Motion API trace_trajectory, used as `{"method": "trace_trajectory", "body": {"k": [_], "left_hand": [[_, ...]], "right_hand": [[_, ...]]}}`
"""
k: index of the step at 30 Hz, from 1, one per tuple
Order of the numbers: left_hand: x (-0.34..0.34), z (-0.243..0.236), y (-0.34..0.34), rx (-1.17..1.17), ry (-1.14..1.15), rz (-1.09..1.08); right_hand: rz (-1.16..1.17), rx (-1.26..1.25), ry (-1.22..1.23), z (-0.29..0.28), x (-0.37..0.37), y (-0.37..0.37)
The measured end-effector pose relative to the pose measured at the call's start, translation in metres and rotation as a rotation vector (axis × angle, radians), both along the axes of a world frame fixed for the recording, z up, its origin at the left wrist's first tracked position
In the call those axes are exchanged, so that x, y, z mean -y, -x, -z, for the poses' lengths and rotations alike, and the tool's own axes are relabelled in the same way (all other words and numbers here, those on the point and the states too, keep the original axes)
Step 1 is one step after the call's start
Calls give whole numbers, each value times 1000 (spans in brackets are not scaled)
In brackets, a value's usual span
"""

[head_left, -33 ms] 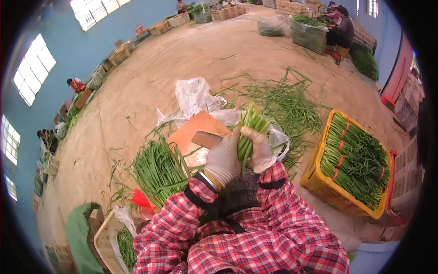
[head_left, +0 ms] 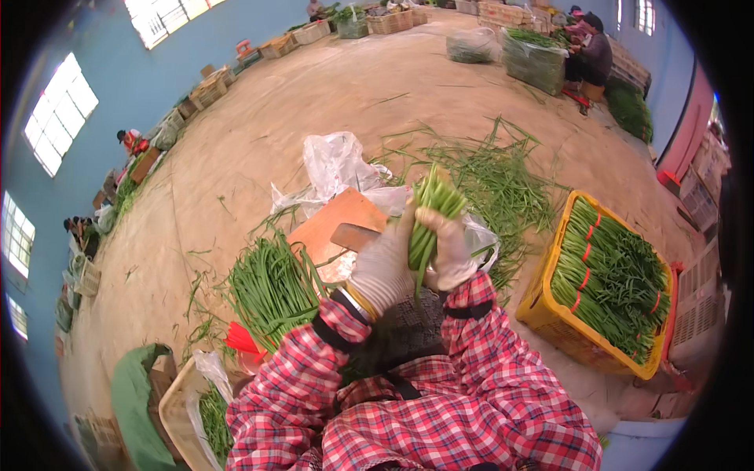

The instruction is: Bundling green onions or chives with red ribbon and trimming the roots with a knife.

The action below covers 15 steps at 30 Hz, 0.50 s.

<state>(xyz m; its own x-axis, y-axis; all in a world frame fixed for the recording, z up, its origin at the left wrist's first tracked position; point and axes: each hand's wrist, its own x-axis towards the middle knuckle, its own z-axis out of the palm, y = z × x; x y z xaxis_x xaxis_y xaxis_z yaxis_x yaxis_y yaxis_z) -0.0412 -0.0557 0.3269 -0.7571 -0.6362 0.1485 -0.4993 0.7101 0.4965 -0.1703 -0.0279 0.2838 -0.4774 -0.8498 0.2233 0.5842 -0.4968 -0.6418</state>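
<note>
A bunch of green stalks (head_left: 437,196) is held upright in front of me, its pale cut ends at the top. My left hand (head_left: 386,265), in a whitish glove, is closed against the bunch's left side. My right hand (head_left: 449,243), gloved too, wraps it from the right with the thumb across the stalks. A cleaver blade (head_left: 353,236) juts out beside my left hand over an orange board (head_left: 326,220); its handle is hidden. Left of the board lies a heap of long green leafy stalks (head_left: 271,290).
At right stands a yellow crate (head_left: 542,310) of banded green bundles. Crumpled clear plastic (head_left: 334,169) lies beyond the board, with loose green trimmings (head_left: 503,177) on the floor beside it. A lined basket (head_left: 177,408) stands at lower left. People sit farther off along the walls.
Both hands and the bunch have risen very slightly. My grip looks the same, and the things around have not moved.
</note>
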Motion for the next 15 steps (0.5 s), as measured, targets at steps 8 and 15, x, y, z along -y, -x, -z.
{"method": "trace_trajectory", "body": {"k": [8, 15], "left_hand": [[18, -89, -112, -743, -917, 657], [27, 35, -86, -1301, -1589, 644]], "right_hand": [[343, -554, 343, -138, 29, 16], [456, -1702, 907, -86, 4, -77]]}}
